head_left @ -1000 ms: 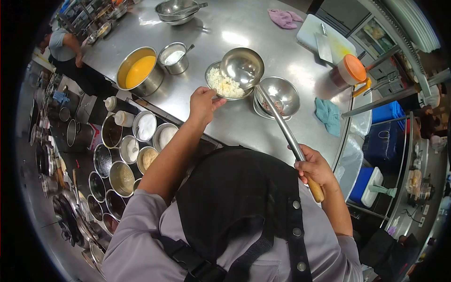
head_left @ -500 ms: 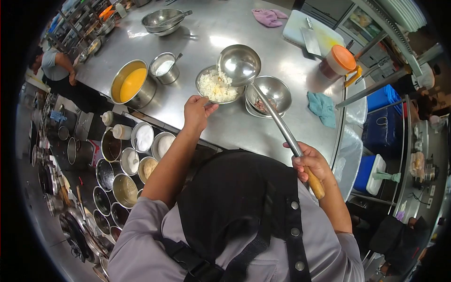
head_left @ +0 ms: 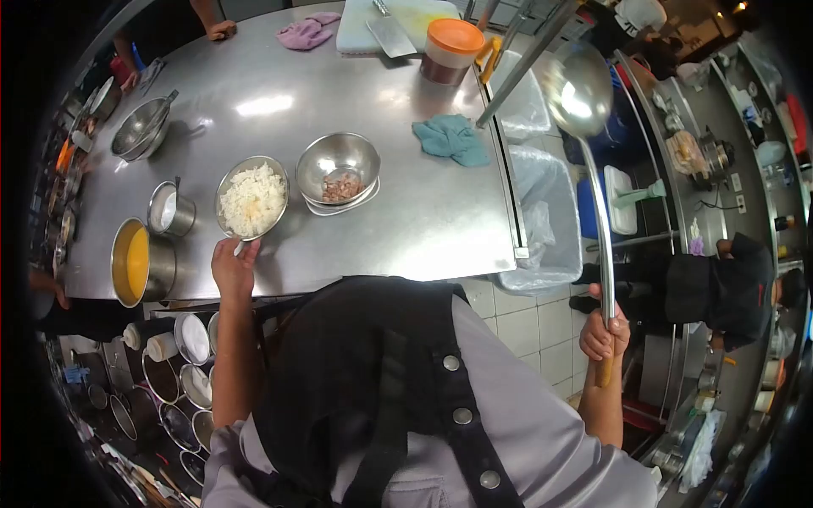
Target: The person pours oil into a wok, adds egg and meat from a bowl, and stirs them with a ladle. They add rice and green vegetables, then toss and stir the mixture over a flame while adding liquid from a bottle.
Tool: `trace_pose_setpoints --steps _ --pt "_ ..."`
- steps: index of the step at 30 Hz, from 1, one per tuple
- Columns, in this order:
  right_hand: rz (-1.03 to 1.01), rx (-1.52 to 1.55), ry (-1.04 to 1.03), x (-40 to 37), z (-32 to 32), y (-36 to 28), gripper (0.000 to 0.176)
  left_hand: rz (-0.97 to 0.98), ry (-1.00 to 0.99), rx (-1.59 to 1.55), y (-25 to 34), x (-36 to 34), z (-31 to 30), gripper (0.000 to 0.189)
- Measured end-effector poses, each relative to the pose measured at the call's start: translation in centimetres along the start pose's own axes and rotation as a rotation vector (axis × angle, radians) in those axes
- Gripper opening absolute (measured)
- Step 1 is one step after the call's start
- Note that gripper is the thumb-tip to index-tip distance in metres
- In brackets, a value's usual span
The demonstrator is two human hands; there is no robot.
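My left hand [head_left: 233, 267] pinches the near rim of a metal bowl [head_left: 283, 217] at the table's front edge. White rice [head_left: 252, 200] with a yellowish patch fills it. Out to the right, past the table's end, my right hand [head_left: 605, 334] is wrapped round the wooden grip of a long-handled ladle [head_left: 578, 89]. The ladle's round steel head points up and away, with no food visible on it. Beside the rice stands another metal bowl [head_left: 339, 152] holding small pinkish-brown pieces [head_left: 340, 187].
On the steel table [head_left: 254, 110] are a pot of yellow liquid [head_left: 161, 262], a small pot of white stuff [head_left: 179, 216], a teal cloth [head_left: 450, 140], an orange-lidded tub [head_left: 453, 51] and a cleaver [head_left: 390, 34]. A plastic-lined bin [head_left: 538, 229] adjoins its right end. A person [head_left: 711, 284] stands at right.
The ladle has swung from over the rice bowl far to the right with my right hand. My view has turned right. My left hand stays on the rice bowl.
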State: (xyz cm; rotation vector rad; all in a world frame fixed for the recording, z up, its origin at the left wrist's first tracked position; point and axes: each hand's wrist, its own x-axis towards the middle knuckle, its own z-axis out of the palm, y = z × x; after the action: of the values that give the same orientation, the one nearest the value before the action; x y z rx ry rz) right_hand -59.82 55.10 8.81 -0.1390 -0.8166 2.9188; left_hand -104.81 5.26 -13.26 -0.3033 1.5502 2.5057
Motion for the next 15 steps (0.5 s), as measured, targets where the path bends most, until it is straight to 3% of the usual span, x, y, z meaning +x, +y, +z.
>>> trace_pose_setpoints --steps 1,3,4,5,6,7,9,10,15 --pt "0.011 0.008 -0.001 -1.1 -1.0 0.4 0.066 0.107 -0.041 0.145 -0.4 0.0 -1.1 0.017" --pt "0.066 -0.900 0.825 -0.4 -4.3 2.5 0.062 0.698 -0.141 1.249 1.1 -2.2 0.6 0.009" --pt "0.111 -0.887 0.776 0.1 -6.8 4.0 0.062 0.497 -0.109 0.808 -0.1 -0.8 -0.6 0.009" --pt "0.151 -1.149 0.907 0.2 -9.1 5.9 0.059 0.311 -0.081 0.356 -1.5 0.4 -1.9 0.009" --pt "0.168 -1.427 1.031 0.0 -11.6 7.2 0.057 0.139 -0.008 0.117 0.5 -1.2 0.3 0.009" --pt "0.178 -1.435 0.991 -1.0 -14.2 8.5 0.057 -0.024 0.060 -0.137 2.3 -2.7 2.8 0.010" --pt "-0.067 -1.572 0.825 -3.8 -18.1 10.8 0.053 -0.024 0.102 -0.118 2.2 -2.7 2.7 0.010" --pt "0.017 -0.994 1.082 -1.6 -13.2 11.1 0.052 -0.040 0.106 -0.102 2.2 -2.5 2.7 0.011" --pt "-0.064 -0.735 0.878 -0.8 -9.8 9.0 0.055 -0.017 0.131 -0.093 2.0 -2.7 3.3 0.011"
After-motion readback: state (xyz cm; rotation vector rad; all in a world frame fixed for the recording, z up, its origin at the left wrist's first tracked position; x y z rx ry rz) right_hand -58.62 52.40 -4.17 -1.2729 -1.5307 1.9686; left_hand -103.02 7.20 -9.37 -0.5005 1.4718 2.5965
